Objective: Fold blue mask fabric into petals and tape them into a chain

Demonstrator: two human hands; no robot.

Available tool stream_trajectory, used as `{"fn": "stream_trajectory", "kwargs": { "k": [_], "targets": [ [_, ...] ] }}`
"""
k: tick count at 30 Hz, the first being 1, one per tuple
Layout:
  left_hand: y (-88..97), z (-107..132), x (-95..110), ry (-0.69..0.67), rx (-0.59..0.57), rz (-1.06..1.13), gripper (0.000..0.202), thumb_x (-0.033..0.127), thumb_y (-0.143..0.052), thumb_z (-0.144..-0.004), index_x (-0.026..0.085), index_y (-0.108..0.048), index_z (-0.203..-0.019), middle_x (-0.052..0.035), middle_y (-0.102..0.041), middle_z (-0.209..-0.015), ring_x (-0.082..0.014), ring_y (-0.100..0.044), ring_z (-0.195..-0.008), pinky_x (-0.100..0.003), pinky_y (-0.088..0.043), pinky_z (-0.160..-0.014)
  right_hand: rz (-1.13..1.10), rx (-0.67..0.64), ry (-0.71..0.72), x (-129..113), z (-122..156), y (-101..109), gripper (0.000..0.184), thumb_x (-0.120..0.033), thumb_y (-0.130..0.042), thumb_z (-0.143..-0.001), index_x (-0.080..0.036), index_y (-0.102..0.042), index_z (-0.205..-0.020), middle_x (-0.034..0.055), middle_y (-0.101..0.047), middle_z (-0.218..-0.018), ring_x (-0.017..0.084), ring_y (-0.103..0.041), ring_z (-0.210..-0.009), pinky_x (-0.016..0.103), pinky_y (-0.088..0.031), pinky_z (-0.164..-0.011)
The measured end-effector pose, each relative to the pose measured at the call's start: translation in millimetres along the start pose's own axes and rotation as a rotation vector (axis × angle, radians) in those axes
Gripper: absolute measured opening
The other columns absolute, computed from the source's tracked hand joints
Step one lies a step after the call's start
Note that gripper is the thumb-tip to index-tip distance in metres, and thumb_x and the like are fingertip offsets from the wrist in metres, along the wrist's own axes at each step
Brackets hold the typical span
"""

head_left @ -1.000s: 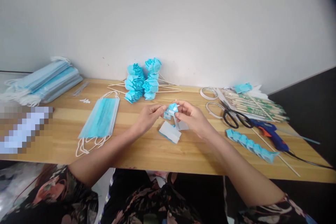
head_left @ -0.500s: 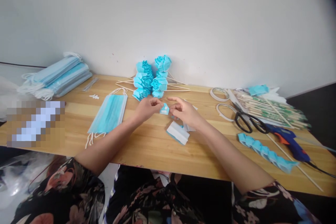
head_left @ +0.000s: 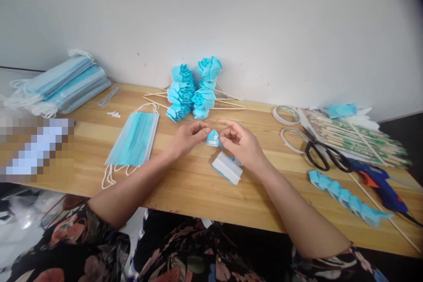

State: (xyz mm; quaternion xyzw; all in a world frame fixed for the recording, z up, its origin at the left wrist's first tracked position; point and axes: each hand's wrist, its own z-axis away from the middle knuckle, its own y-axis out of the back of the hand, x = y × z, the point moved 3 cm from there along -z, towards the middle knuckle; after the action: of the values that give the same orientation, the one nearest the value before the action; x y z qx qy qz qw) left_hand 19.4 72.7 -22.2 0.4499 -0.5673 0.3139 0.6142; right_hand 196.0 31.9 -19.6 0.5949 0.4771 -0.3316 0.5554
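Note:
A small folded piece of blue mask fabric (head_left: 212, 138) with white strips on it is held up between my hands over the middle of the table. My left hand (head_left: 189, 139) pinches its left side with thumb and forefinger. My right hand (head_left: 243, 144) grips the right side the same way, its forefinger raised a little. Just below the right hand lies a stack of cut white and blue fabric pieces (head_left: 227, 167). Behind my hands, blue fabric flowers (head_left: 181, 92) on thin sticks rest in two rows against the wall.
On the left are a flat blue face mask (head_left: 134, 139) and a pile of masks (head_left: 59, 83). To the right lie tape rolls (head_left: 286, 115), black-handled scissors (head_left: 327, 156), a blue glue gun (head_left: 380, 183), bundled sticks (head_left: 357, 139) and a row of folded blue pieces (head_left: 346, 198).
My right hand has closed its fingers onto the right side of the blue piece. The view has shifted slightly, and both hands stay over the table's middle.

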Motion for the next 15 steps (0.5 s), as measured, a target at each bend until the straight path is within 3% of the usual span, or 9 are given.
{"fn": "stream_trajectory", "kwargs": {
  "k": [2,7,11,15],
  "targets": [
    [0.2,0,-1,0.0,-0.015,0.005,0.032,0.047,-0.061,-0.083,0.016,-0.068,-0.088,-0.001,-0.061,-0.073,-0.0125,-0.052,-0.065,-0.025,-0.039,-0.062,0.023,0.012,0.012,-2,1,1,0.041,-0.023,-0.06,-0.083,-0.025,-0.059,-0.124,-0.0008,-0.069,-0.083,0.015,-0.062,-0.074,0.03,-0.047,-0.07],
    [1.6,1,-4,0.006,-0.041,-0.014,0.035,0.048,-0.058,-0.086,0.016,-0.067,-0.076,-0.0003,-0.057,-0.066,-0.0121,-0.049,-0.063,-0.026,-0.037,-0.06,0.044,0.045,0.011,-3,2,3,0.04,-0.022,-0.06,-0.083,-0.025,-0.059,-0.123,-0.0009,-0.069,-0.081,0.016,-0.063,-0.073,0.031,-0.047,-0.07],
    [6.2,2,-1,0.007,0.054,-0.019,0.031,0.045,-0.059,-0.085,0.016,-0.068,-0.081,0.0004,-0.059,-0.067,-0.0121,-0.048,-0.061,-0.026,-0.037,-0.061,0.085,0.049,-0.002,1,-1,-5,0.04,-0.02,-0.06,-0.083,-0.025,-0.061,-0.122,-0.0007,-0.07,-0.079,0.016,-0.063,-0.071,0.031,-0.048,-0.068],
    [11.9,2,1,-0.025,0.158,-0.063,0.032,0.043,-0.054,-0.087,0.015,-0.066,-0.079,0.0009,-0.056,-0.063,-0.0123,-0.048,-0.061,-0.025,-0.037,-0.06,0.28,0.007,0.062,0,-8,-16,0.039,-0.019,-0.058,-0.085,-0.025,-0.064,-0.123,0.0016,-0.074,-0.085,0.019,-0.065,-0.073,0.034,-0.049,-0.073]
  ]
}}
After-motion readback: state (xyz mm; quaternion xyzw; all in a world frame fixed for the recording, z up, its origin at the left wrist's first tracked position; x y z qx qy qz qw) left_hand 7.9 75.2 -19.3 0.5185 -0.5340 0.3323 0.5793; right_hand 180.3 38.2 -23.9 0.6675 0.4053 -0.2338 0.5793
